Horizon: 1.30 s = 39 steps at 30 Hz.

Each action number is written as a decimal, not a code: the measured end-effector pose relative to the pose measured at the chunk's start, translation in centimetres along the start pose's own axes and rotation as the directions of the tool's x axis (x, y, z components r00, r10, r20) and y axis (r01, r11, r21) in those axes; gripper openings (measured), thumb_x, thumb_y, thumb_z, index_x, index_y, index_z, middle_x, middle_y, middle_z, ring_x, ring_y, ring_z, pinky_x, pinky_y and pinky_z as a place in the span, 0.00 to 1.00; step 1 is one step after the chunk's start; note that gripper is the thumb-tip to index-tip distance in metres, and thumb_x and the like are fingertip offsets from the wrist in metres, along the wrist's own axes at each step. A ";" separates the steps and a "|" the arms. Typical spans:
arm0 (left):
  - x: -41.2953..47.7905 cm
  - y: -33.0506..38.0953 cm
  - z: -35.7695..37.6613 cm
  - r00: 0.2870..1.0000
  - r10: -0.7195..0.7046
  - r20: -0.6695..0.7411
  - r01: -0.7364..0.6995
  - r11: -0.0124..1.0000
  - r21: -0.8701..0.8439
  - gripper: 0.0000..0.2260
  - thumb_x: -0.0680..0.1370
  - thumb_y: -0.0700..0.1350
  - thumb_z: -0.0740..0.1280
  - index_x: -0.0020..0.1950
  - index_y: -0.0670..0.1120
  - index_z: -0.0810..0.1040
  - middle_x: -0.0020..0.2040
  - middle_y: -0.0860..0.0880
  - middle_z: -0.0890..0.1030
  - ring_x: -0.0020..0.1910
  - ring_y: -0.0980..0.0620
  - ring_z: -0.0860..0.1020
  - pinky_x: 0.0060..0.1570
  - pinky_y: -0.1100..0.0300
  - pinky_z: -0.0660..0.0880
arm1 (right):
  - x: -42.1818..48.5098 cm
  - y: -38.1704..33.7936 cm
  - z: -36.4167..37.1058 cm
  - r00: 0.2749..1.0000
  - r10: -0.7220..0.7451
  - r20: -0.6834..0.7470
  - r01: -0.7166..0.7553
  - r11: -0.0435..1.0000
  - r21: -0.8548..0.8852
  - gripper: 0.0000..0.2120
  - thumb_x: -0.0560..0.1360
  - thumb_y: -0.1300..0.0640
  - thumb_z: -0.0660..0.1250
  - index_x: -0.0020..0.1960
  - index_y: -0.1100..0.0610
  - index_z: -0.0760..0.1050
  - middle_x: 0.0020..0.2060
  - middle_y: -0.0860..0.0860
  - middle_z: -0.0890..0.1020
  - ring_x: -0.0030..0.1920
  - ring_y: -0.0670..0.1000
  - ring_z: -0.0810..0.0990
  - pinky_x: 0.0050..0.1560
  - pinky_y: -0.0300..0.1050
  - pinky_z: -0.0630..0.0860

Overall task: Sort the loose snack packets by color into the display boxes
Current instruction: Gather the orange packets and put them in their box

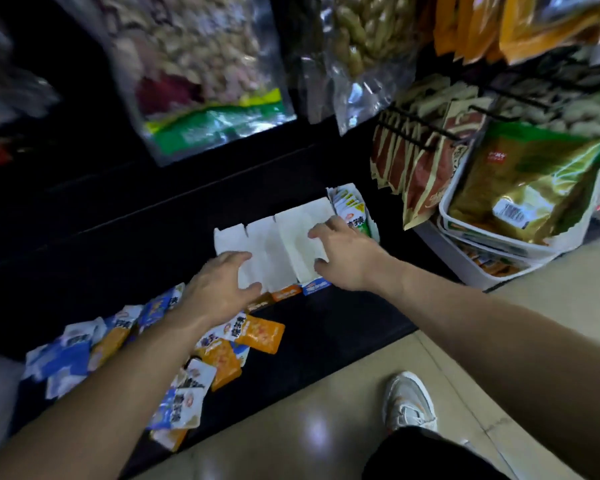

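Lying in a glossy blue, orange and white heap, the packets (222, 362) sit on the dark shelf (343, 323), left of the boxes (278, 251). My left hand (219, 289) and right hand (347, 258) rest spread-fingered on that white cardboard.

The left forearm (118, 368) hides some loose packets (260, 332) (hanging bags (205, 74) blurred).

Both bare forearms (118, 375) stretched forward, left grip (219, 289) palm down with fingers loosely spread and thumb out, right grip (347, 258) palm down, fingers splayed, slightly farther ahead
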<state>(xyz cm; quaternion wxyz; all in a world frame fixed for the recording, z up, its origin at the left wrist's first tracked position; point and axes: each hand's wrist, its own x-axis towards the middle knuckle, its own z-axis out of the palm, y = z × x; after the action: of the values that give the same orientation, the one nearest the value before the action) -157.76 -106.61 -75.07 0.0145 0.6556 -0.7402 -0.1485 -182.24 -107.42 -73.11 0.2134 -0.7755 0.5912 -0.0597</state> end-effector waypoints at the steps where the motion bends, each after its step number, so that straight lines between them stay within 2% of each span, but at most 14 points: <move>1: -2.1 -1.2 -0.9 0.999 -0.037 0.013 0.037 0.999 -0.017 0.30 0.77 0.60 0.67 0.77 0.52 0.65 0.76 0.51 0.67 0.73 0.48 0.67 0.69 0.53 0.67 | -0.5 -1.9 -1.0 0.999 -0.031 0.020 0.031 0.999 -0.040 0.28 0.79 0.52 0.64 0.76 0.53 0.62 0.70 0.57 0.64 0.69 0.62 0.69 0.65 0.55 0.72; 6: -10.1 -6.3 -2.8 0.984 -0.171 0.048 0.175 0.977 -0.119 0.29 0.78 0.58 0.67 0.77 0.51 0.66 0.73 0.48 0.69 0.69 0.47 0.70 0.64 0.56 0.68 | -1.5 -9.9 -3.9 0.983 -0.108 0.147 0.137 0.970 -0.200 0.24 0.80 0.49 0.63 0.75 0.52 0.66 0.70 0.56 0.65 0.64 0.60 0.74 0.62 0.53 0.73; 11: -15.1 -11.4 0.2 0.939 -0.318 0.128 0.338 0.921 -0.193 0.29 0.79 0.59 0.66 0.78 0.54 0.63 0.76 0.49 0.66 0.58 0.48 0.78 0.51 0.56 0.74 | -0.6 -14.6 0.4 0.949 -0.109 0.297 0.190 0.947 -0.260 0.24 0.80 0.48 0.63 0.74 0.52 0.66 0.67 0.55 0.67 0.62 0.59 0.75 0.56 0.49 0.72; 15: -16.4 -13.9 5.3 0.900 -0.373 0.227 0.417 0.888 -0.193 0.31 0.79 0.57 0.67 0.78 0.50 0.61 0.77 0.46 0.65 0.71 0.44 0.70 0.65 0.49 0.72 | 1.0 -14.4 8.9 0.924 -0.064 0.376 0.143 0.972 -0.186 0.22 0.79 0.48 0.63 0.71 0.53 0.68 0.65 0.55 0.70 0.61 0.59 0.76 0.57 0.51 0.74; 18: -15.5 -15.0 9.5 0.884 -0.376 0.279 0.437 0.875 -0.207 0.34 0.78 0.57 0.67 0.80 0.50 0.58 0.77 0.47 0.65 0.72 0.42 0.67 0.66 0.45 0.71 | 2.1 -12.5 16.4 0.909 -0.001 0.416 0.084 0.980 -0.180 0.26 0.78 0.49 0.64 0.74 0.54 0.65 0.69 0.56 0.70 0.67 0.62 0.71 0.63 0.54 0.72; 21: -13.5 -15.2 12.6 0.908 -0.352 0.229 0.403 0.882 -0.243 0.30 0.78 0.57 0.67 0.77 0.51 0.63 0.73 0.48 0.68 0.71 0.44 0.66 0.65 0.45 0.71 | 2.8 -10.7 22.1 0.922 0.121 0.367 -0.052 0.980 -0.193 0.27 0.79 0.48 0.63 0.75 0.55 0.62 0.71 0.58 0.65 0.68 0.63 0.68 0.64 0.58 0.72; 23: -11.7 -14.9 14.0 0.921 -0.364 0.139 0.386 0.898 -0.210 0.28 0.78 0.58 0.66 0.75 0.50 0.65 0.72 0.48 0.69 0.72 0.43 0.63 0.64 0.45 0.71 | 3.0 -9.9 24.6 0.958 0.138 0.252 -0.095 0.980 -0.175 0.27 0.80 0.47 0.63 0.74 0.55 0.62 0.72 0.57 0.65 0.69 0.63 0.66 0.64 0.59 0.71; 25: -9.5 -14.5 15.1 0.904 -0.422 0.074 0.428 0.881 -0.202 0.29 0.78 0.60 0.65 0.75 0.48 0.64 0.74 0.46 0.68 0.74 0.42 0.62 0.64 0.44 0.71 | 3.4 -9.3 26.1 0.984 0.129 0.120 -0.103 0.973 -0.205 0.26 0.79 0.47 0.66 0.71 0.57 0.64 0.69 0.58 0.69 0.67 0.63 0.69 0.61 0.58 0.73; 27: -7.4 -14.2 16.1 0.854 -0.516 0.072 0.516 0.819 -0.252 0.34 0.77 0.63 0.65 0.75 0.45 0.62 0.75 0.43 0.66 0.74 0.40 0.63 0.62 0.43 0.73 | 4.1 -8.7 26.6 0.988 0.147 0.056 -0.132 0.968 -0.211 0.28 0.76 0.47 0.70 0.70 0.58 0.65 0.67 0.58 0.71 0.66 0.62 0.70 0.60 0.58 0.73; 29: -5.9 -14.0 17.0 0.813 -0.573 0.102 0.580 0.784 -0.221 0.39 0.74 0.67 0.66 0.74 0.43 0.61 0.75 0.41 0.65 0.73 0.40 0.66 0.60 0.43 0.74 | 4.8 -8.1 26.4 0.979 0.196 0.060 -0.184 0.968 -0.172 0.37 0.71 0.46 0.76 0.72 0.56 0.63 0.67 0.58 0.72 0.67 0.62 0.71 0.62 0.58 0.73; 31: -5.0 -13.9 17.6 0.806 -0.587 0.082 0.592 0.789 -0.165 0.40 0.72 0.67 0.69 0.73 0.42 0.62 0.72 0.41 0.67 0.71 0.40 0.67 0.59 0.44 0.73 | 5.5 -7.6 25.7 0.965 0.237 0.109 -0.214 0.959 -0.187 0.45 0.66 0.42 0.79 0.74 0.54 0.60 0.68 0.57 0.70 0.69 0.61 0.69 0.64 0.59 0.71; 33: -4.5 -14.0 17.9 0.808 -0.588 0.039 0.581 0.784 -0.217 0.38 0.69 0.65 0.74 0.69 0.44 0.65 0.68 0.42 0.69 0.68 0.41 0.69 0.58 0.44 0.74 | 5.9 -7.2 25.1 0.947 0.275 0.165 -0.237 0.946 -0.220 0.48 0.62 0.38 0.80 0.73 0.53 0.62 0.68 0.58 0.70 0.69 0.61 0.69 0.64 0.58 0.70; 36: -4.0 -13.8 17.8 0.815 -0.579 0.041 0.551 0.749 -0.369 0.31 0.68 0.59 0.78 0.63 0.47 0.69 0.60 0.47 0.76 0.61 0.45 0.74 0.54 0.49 0.75 | 5.7 -6.4 25.1 0.933 0.274 0.233 -0.237 0.956 -0.174 0.35 0.67 0.35 0.75 0.66 0.51 0.69 0.63 0.56 0.73 0.63 0.58 0.73 0.58 0.55 0.74; 39: -3.9 -13.7 17.2 0.801 -0.587 0.117 0.543 0.631 -0.554 0.24 0.71 0.54 0.77 0.59 0.49 0.69 0.50 0.52 0.78 0.53 0.48 0.78 0.47 0.54 0.73 | 4.7 -5.7 24.9 0.926 0.243 0.290 -0.290 0.948 0.132 0.15 0.75 0.40 0.70 0.50 0.50 0.74 0.51 0.50 0.80 0.49 0.50 0.79 0.47 0.49 0.77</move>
<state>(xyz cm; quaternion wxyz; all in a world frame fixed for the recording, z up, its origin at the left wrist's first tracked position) -147.69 -100.67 -94.11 0.1867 0.8246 -0.4184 -0.3319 -167.16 -104.11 -94.04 0.3641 -0.6670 0.6496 0.0252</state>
